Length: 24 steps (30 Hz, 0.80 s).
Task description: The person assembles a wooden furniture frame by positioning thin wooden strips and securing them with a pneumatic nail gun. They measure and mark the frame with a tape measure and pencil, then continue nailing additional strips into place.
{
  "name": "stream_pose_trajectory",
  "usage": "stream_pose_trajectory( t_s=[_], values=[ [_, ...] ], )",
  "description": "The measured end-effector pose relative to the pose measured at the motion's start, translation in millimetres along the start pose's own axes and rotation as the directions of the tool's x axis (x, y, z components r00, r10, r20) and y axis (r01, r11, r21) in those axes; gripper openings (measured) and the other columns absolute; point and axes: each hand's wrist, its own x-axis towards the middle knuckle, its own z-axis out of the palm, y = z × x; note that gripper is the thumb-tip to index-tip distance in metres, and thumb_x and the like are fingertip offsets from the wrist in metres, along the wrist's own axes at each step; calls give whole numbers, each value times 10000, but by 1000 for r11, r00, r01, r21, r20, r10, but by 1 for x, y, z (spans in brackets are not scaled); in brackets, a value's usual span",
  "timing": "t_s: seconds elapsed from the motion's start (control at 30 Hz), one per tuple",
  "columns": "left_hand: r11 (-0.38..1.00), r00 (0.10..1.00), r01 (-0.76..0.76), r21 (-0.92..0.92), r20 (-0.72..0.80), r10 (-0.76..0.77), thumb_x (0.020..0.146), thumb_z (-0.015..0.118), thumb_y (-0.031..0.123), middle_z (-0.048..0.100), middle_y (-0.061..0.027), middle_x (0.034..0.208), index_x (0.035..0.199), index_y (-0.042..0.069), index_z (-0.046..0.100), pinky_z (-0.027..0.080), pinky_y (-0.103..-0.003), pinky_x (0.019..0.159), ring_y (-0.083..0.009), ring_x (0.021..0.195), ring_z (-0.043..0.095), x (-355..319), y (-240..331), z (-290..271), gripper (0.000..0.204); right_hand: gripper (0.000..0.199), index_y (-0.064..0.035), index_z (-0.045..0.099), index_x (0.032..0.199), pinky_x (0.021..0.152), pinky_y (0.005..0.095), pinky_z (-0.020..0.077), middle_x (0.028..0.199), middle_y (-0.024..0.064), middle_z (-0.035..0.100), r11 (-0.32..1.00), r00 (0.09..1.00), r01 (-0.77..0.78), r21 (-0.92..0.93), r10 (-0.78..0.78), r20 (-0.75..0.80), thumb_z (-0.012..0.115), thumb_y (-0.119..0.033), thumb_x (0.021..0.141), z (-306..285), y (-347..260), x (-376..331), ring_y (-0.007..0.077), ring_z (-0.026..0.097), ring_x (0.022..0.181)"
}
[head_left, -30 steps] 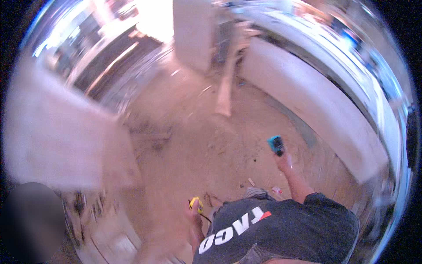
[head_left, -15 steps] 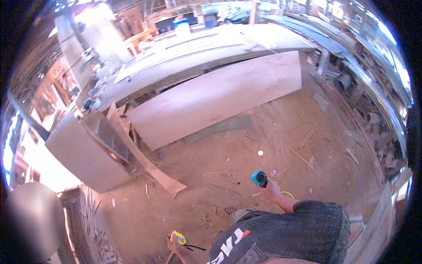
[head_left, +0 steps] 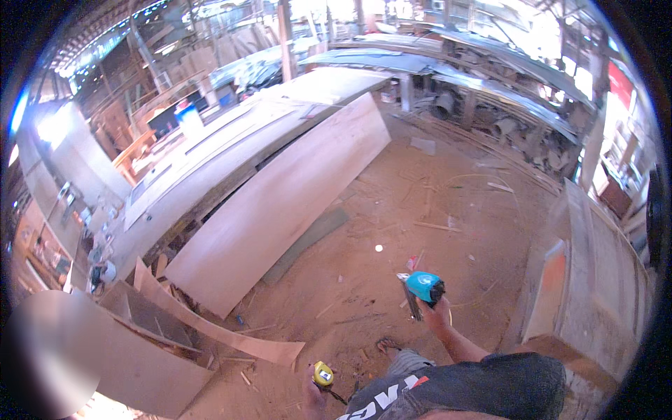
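With its fingers wrapped around the handle of the teal nail gun [head_left: 423,285], the right hand [head_left: 439,315] holds it out over the dirt floor [head_left: 434,189]; sound handling calls for keeping the nose turned away from the foot [head_left: 386,346] and the index finger off the trigger, though its placement cannot be told. The left hand [head_left: 315,390] grips the yellow tape measure [head_left: 323,374] low at the person's left, where a snug palm hold and a tucked-in dark strap should prevent snagging.
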Motion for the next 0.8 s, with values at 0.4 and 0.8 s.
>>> stream_pose_trajectory(
  t_s=[0.4, 0.8],
  values=[
    [853, 933, 280, 441, 84, -349, 985, 433, 524, 708, -170, 832, 1099, 100, 615, 480, -300, 435, -220, 563, 632, 54, 75, -36, 475, 137, -59, 685, 939, 631, 328, 499, 765, 12, 672, 938, 806, -288, 191, 345, -481, 728, -189, 948, -109, -59, -160, 137, 632, 671],
    [710, 813, 222, 669, 275, -513, 940, 485, 518, 731, -167, 853, 1041, 102, 646, 505, -333, 479, -235, 613, 652, 22, 114, 31, 457, 143, -140, 612, 1003, 527, 330, 442, 673, -11, 534, 370, 365, 157, 916, 840, -401, 687, -257, 973, -172, -143, -224, 152, 519, 552]
  ],
)
